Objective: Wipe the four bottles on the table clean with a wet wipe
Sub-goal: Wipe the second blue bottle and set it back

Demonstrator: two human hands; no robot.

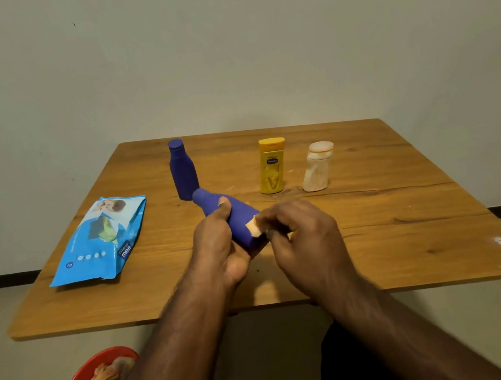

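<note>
— What do we see of our own body here?
— Two bare forearms, no sleeves on either; fine hair shows along both; our left hand (218, 245) and right hand (304, 233) carry no rings, watch or gloves
— And lower down?
— We wear something dark over our lap; it sits in shadow, so we cannot tell the garment or its fabric

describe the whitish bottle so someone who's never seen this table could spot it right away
On the wooden table, three bottles stand in a row toward the far edge. The whitish bottle is the rightmost, just right of the yellow bottle. It alone is pale and translucent, with a wide round cap; the standing blue bottle at the left end and the yellow one are opaque and strongly coloured.
</note>
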